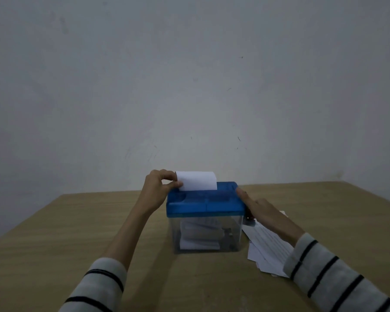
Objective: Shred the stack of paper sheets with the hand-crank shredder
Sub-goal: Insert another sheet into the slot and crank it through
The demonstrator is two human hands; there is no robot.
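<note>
The left hand (159,188) pinches the left edge of a sheet (197,180) standing in the shredder (205,202). The right hand (260,206) lies against the shredder's right side, fingers extended; whether it grips anything there I cannot tell. Loose sheets (266,251) lie under its wrist, with bare table (77,221) left of the pinch.

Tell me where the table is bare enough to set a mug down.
Bare table lies left of the shredder, beyond the left hand, and along the near edge between the two sleeves. Right of the shredder is crowded: the paper stack sits under the right hand. Far right corner is also bare.
</note>
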